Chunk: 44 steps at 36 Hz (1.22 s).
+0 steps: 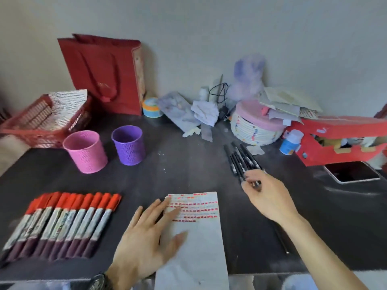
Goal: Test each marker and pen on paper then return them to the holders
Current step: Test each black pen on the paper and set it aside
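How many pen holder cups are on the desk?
2. The pink cup stands left of the purple cup, side by side beyond the row of red-capped markers. Clutter could hide others.

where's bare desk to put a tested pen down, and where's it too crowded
Bare dark desk lies between the purple holder, the black pens and the paper; more right of the right hand, below the phone. The back edge along the wall is crowded.
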Tool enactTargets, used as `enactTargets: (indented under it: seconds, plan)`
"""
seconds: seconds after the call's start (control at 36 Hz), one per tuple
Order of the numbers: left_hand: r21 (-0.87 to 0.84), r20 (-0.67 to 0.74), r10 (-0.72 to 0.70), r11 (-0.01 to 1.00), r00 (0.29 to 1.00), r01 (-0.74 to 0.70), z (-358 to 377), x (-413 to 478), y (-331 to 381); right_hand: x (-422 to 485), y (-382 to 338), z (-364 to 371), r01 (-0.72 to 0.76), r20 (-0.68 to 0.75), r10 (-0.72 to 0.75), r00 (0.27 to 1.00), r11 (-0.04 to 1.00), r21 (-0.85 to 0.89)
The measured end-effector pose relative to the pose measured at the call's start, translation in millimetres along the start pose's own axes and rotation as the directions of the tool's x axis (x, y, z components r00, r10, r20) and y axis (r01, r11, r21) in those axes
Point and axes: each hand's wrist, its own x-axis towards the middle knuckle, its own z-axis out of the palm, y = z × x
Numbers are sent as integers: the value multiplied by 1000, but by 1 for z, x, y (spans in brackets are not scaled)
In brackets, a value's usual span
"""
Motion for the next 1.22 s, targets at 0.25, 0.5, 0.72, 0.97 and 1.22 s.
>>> enactTargets:
  seconds: [0.25,0.5,0.72,0.97,1.22]
  plan:
    - [-7,-8,-38,999,999,38,4,2,-2,70,-34,25,50,174,38,984,877,-479]
    - [-22,-48,-61,998,997,60,12,3,-7,85,-44,45,-15,55,63,996,783,-621]
    - [-16,-40,-72,997,997,72,8,2,-5,87,-49,48,-48,53,103,993,779,-625]
    - [-169,-136,-56,985,989,33,2,-2,-5,22,-72,52,149,111,-149,983,989,9]
    - [-219,-401,26,968,915,-124,-4,-16,16,-98,-91,67,101,214,-314,925,746,659]
